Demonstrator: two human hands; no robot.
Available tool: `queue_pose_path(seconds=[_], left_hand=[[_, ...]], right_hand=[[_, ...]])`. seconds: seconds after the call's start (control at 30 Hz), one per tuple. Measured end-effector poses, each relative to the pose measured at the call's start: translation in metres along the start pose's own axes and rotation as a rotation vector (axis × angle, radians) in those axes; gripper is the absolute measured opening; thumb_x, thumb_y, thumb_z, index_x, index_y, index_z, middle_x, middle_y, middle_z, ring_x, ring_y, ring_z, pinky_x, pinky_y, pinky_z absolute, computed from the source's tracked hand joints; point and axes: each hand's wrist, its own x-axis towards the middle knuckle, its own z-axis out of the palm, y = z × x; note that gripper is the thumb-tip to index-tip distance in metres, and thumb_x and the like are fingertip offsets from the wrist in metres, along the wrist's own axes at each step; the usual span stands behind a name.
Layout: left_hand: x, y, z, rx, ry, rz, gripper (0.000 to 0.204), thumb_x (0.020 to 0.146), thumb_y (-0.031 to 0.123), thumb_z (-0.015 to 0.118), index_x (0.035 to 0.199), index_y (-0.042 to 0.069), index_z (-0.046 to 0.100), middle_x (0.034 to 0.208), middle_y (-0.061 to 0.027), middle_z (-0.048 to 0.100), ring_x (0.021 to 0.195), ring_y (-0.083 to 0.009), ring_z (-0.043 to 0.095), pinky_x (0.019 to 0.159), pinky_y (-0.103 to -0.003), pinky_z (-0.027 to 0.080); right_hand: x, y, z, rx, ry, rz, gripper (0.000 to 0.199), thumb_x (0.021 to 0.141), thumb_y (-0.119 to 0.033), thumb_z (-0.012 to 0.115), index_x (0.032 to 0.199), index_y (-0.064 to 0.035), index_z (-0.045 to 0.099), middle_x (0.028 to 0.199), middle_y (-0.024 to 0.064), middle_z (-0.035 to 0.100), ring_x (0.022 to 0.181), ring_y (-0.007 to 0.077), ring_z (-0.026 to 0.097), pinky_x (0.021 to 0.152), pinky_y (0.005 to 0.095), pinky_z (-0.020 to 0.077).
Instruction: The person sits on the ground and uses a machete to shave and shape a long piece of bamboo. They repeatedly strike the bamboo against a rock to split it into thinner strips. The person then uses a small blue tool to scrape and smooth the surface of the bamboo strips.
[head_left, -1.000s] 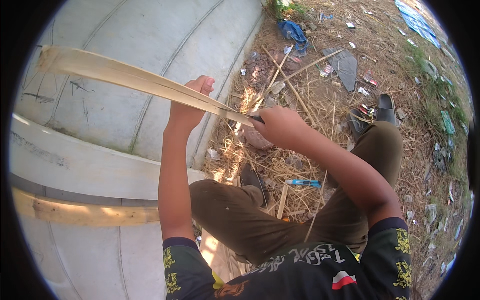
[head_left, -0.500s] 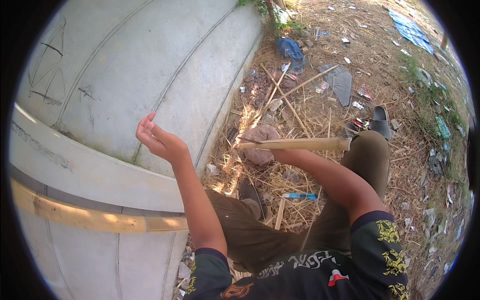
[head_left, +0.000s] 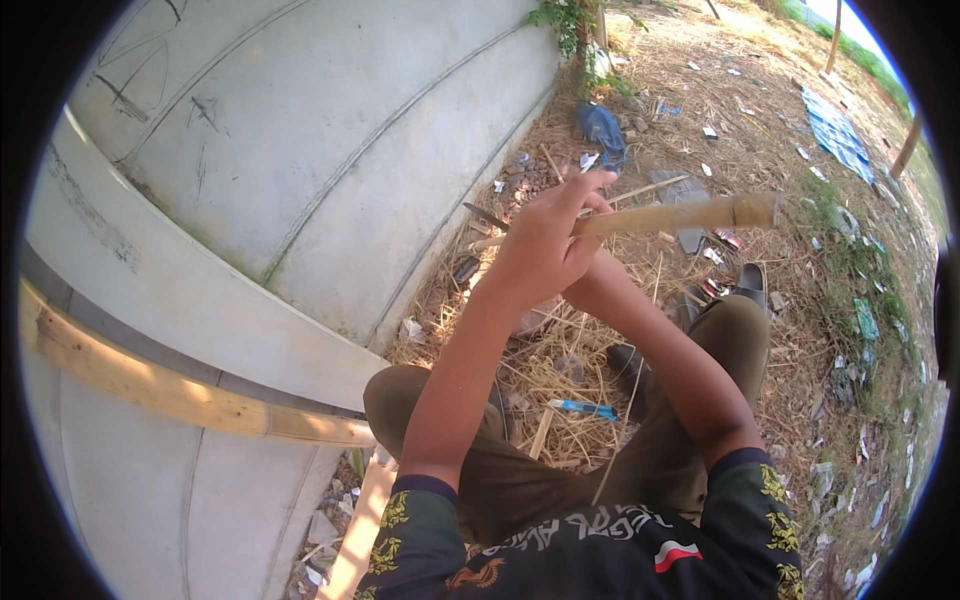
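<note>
My left hand (head_left: 540, 238) is closed around a pale split piece of bamboo (head_left: 690, 217), held up in front of me over my knees. The bamboo reaches well out to the right, ending past a joint. Behind and below the left hand is my right hand (head_left: 596, 277), largely covered by it. A dark knife blade (head_left: 486, 216) juts out to the left of my hands, in line with the right hand, which appears to grip its hidden handle. Where the blade meets the bamboo is hidden.
A concrete wall (head_left: 330, 120) stands at my left, with a bamboo pole (head_left: 200, 400) along it. A blue cutter (head_left: 584, 409) lies on straw between my legs. Ahead are a blue bag (head_left: 602, 130), thin bamboo strips (head_left: 648, 190) and a sandal (head_left: 752, 284). Litter covers the right side.
My left hand has come from beside the wall, where it was open and empty, onto the bamboo. The bamboo, knife and right hand have risen away from me and the view has shifted.
</note>
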Motion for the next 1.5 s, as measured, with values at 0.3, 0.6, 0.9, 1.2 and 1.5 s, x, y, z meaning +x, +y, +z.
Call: queue_pose_path(seconds=[0.3, 0.6, 0.9, 1.2, 1.5], left_hand=[[0.001, -0.018, -0.034, -0.225, 0.299, -0.32, 0.031, 0.107, 0.027, 0.054, 0.097, 0.001, 0.065, 0.062, 0.0025, 0.05, 0.056, -0.0051, 0.048, 0.052, -0.023, 0.04], [0.022, -0.016, -0.086, -0.309, 0.309, -0.209, 0.066, 0.101, 0.059, 0.053, 0.128, -0.001, 0.052, 0.096, -0.0098, 0.061, 0.091, -0.0172, 0.059, 0.079, -0.033, 0.047], [0.04, -0.077, -0.158, 0.144, 0.328, -0.473, 0.058, 0.107, 0.051, 0.041, 0.134, 0.002, 0.056, 0.115, -0.0129, 0.073, 0.101, -0.0196, 0.064, 0.097, -0.038, 0.048], [0.008, -0.145, -0.09, 0.461, -0.219, -0.575, 0.06, 0.108, 0.051, 0.038, 0.149, 0.008, 0.046, 0.132, -0.0186, 0.067, 0.134, -0.0315, 0.056, 0.114, -0.04, 0.038], [-0.036, -0.178, -0.07, 0.323, -0.399, -0.672, 0.063, 0.109, 0.05, 0.037, 0.158, 0.01, 0.033, 0.146, -0.0175, 0.057, 0.143, -0.0349, 0.045, 0.122, -0.044, 0.026]], right_hand=[[0.02, -0.045, -0.007, -0.237, -0.347, 0.568, 0.046, 0.101, -0.043, 0.053, 0.093, -0.0026, 0.073, 0.088, 0.0182, 0.073, 0.088, 0.037, 0.072, 0.076, 0.0482, 0.0573], [0.021, -0.043, -0.005, -0.219, -0.303, 0.504, 0.045, 0.099, -0.042, 0.057, 0.086, -0.0018, 0.073, 0.078, 0.0158, 0.07, 0.075, 0.035, 0.071, 0.068, 0.0471, 0.0577], [0.03, -0.057, -0.018, -0.2, -0.41, 0.553, 0.043, 0.101, -0.038, 0.054, 0.089, -0.0017, 0.074, 0.081, 0.0157, 0.072, 0.077, 0.0346, 0.073, 0.069, 0.0476, 0.0582], [0.027, -0.048, 0.005, -0.217, -0.403, 0.491, 0.042, 0.102, -0.037, 0.054, 0.092, -0.0018, 0.074, 0.083, 0.0154, 0.073, 0.079, 0.0341, 0.073, 0.071, 0.0464, 0.0589], [0.027, -0.041, 0.02, -0.253, -0.381, 0.411, 0.038, 0.101, -0.035, 0.054, 0.093, -0.0027, 0.074, 0.084, 0.0151, 0.074, 0.079, 0.0335, 0.074, 0.071, 0.0461, 0.0593]])
